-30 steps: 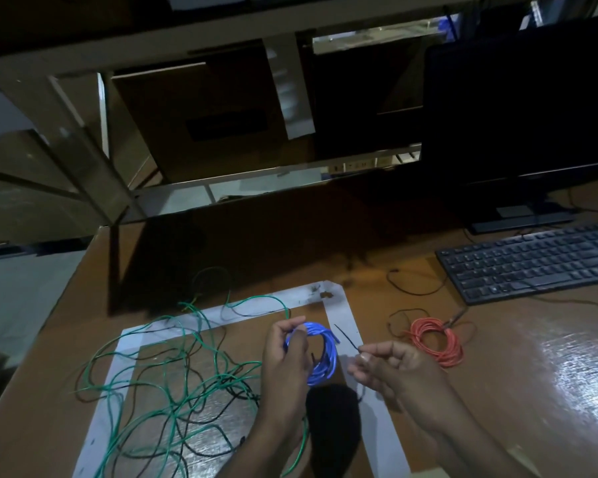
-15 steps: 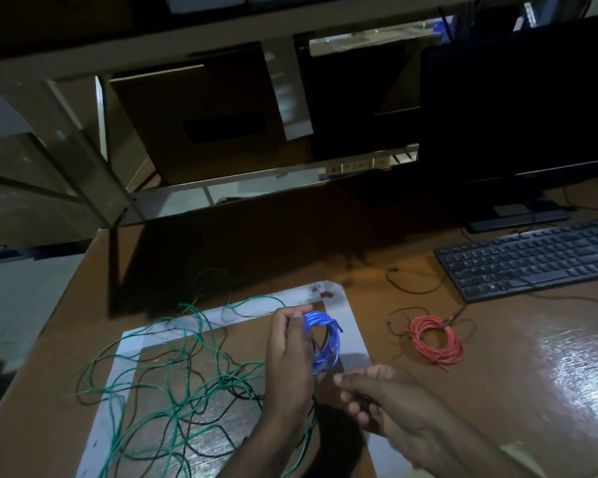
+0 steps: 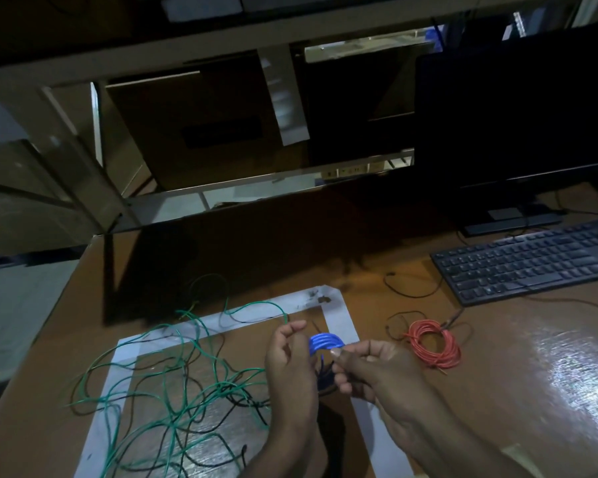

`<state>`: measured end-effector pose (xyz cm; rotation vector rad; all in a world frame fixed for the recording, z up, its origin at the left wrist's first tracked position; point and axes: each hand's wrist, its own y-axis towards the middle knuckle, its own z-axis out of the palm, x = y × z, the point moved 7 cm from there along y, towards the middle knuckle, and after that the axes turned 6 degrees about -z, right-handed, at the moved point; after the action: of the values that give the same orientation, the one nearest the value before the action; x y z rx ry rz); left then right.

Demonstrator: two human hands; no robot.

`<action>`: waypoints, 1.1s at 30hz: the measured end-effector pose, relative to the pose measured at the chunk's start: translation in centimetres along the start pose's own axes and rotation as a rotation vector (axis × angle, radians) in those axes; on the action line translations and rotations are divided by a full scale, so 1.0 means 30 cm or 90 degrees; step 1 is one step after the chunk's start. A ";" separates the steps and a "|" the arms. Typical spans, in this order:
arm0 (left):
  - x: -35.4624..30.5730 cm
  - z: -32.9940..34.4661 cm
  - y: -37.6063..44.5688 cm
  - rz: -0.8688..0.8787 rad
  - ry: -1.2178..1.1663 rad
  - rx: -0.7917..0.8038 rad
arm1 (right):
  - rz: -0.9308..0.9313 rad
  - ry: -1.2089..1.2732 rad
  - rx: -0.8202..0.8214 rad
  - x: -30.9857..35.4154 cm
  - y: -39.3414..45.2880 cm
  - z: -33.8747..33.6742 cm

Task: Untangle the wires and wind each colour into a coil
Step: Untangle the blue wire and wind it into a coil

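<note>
— Wires first, starting from the left: what is lying there?

— Green wire (image 3: 173, 384) is sprawling in loose loops across the desk (image 3: 518, 391), tangled with black wire (image 3: 221, 401); both are crossing the white taped frame (image 3: 339, 315) and its inner panel.

— Left hand?

— Left hand (image 3: 290, 367) is hovering just right of that tangle, fingers curling inward around the left side of the blue coil (image 3: 323, 342). It is gripping the coil, thumb uppermost.

— And the coil itself?

— Blue coil is being held above the desk between the two hands, over the right strip of the taped frame. Only its upper arc is showing — the lower part is sitting in shadow between the palms.

— Right hand?

— Right hand (image 3: 370, 370) is meeting the coil from the right, thumb and forefinger pinching at its right edge, remaining fingers curling under. Whether they are holding a loose end I cannot tell.

— Further right?

— Red coil (image 3: 434, 345) is lying wound on the desk, apart from both hands, with a thin dark lead looping beside it. Keyboard (image 3: 529, 263) is sitting beyond, and a dark monitor (image 3: 515, 108) is standing behind that.
</note>
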<state>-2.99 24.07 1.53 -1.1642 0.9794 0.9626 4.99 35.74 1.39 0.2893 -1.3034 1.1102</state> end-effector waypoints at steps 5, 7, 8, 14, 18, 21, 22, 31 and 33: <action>0.033 0.003 0.007 -0.064 -0.018 -0.028 | -0.050 -0.010 -0.037 -0.030 -0.008 0.008; 0.042 0.011 0.002 -0.096 -0.028 -0.019 | -0.073 -0.028 -0.055 -0.030 -0.017 0.008; 0.038 0.015 -0.002 -0.104 -0.030 -0.010 | -0.082 -0.036 -0.062 -0.029 -0.021 0.007; 0.021 0.045 -0.020 -0.148 -0.016 0.105 | -0.081 -0.044 -0.058 -0.024 -0.017 0.005; 0.012 0.040 -0.019 -0.128 -0.025 0.109 | -0.075 -0.027 -0.009 -0.013 -0.015 0.009; 0.000 0.035 -0.017 -0.122 -0.052 0.090 | -0.091 0.009 0.044 0.000 -0.015 0.012; -0.004 0.034 -0.019 -0.120 -0.060 0.087 | -0.092 0.018 0.060 0.001 -0.017 0.012; -0.011 0.022 -0.029 -0.111 -0.072 0.098 | -0.080 0.045 0.121 0.027 -0.043 0.011; -0.011 0.025 -0.033 -0.107 -0.069 0.105 | -0.116 -0.010 0.110 0.044 -0.051 0.008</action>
<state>-2.05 24.64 2.20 -1.0279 0.8430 0.7869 5.84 35.45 3.20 0.5364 -1.1716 1.0685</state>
